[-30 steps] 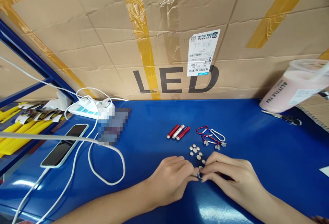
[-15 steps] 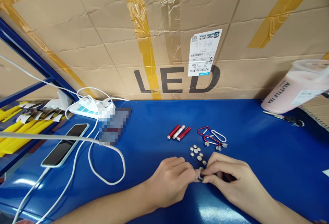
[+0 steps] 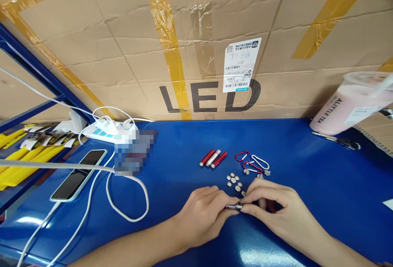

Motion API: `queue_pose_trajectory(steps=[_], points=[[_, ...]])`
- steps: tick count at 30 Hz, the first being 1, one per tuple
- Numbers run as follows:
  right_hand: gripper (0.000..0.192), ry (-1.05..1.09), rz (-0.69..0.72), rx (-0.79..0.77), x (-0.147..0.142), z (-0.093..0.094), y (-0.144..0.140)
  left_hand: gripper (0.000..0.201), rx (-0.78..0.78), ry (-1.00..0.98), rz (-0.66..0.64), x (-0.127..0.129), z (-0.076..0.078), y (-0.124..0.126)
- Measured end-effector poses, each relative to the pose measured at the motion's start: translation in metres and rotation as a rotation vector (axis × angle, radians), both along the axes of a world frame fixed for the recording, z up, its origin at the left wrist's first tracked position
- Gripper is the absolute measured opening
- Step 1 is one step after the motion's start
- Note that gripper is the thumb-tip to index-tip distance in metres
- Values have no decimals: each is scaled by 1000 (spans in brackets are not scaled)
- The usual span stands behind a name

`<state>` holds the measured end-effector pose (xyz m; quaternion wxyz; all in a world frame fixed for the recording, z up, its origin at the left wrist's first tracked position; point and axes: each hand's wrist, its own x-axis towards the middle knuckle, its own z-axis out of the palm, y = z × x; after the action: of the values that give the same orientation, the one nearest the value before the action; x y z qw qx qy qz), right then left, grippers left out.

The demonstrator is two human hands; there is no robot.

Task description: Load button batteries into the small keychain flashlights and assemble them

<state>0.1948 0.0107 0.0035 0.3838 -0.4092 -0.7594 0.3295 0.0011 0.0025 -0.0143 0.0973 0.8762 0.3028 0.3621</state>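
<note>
My left hand [image 3: 204, 214] and my right hand [image 3: 272, 209] meet at the near middle of the blue table [image 3: 322, 177]. Together they pinch a small red tube with a silver end [image 3: 233, 206], the left on its body, the right at its tip. Just beyond the fingers lies a cluster of several silver button cells [image 3: 233, 180]. Farther back lie three small red tubes [image 3: 213, 158] side by side, and to their right three carabiner clips [image 3: 252, 162], red and silver.
A large cardboard box marked LED [image 3: 208, 46] walls the table's back. At left are a white power strip [image 3: 106, 130], a looping white cable [image 3: 129, 201] and a phone [image 3: 78, 173]. A pink drink cup [image 3: 353, 103] and a dark pen-like tool [image 3: 336, 140] lie at right.
My hands have drawn slightly apart, and more of the red tube shows between the fingertips. The view has shifted a little.
</note>
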Motion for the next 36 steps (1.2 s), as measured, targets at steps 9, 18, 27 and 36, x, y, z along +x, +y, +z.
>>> queue_pose_trajectory(steps=[9, 18, 27, 36], points=[[12, -138, -199, 402, 30, 6, 19, 18, -45, -33, 114, 2, 3, -1], [44, -584, -143, 578, 42, -10, 35, 15, -64, 15, 74, 2, 3, -2], [33, -584, -168, 677, 40, -9, 35, 23, -14, 13, 63, 2, 8, -2], [31, -678, -34, 782, 41, -17, 39, 27, -11, 15, 90, 2, 8, -3]])
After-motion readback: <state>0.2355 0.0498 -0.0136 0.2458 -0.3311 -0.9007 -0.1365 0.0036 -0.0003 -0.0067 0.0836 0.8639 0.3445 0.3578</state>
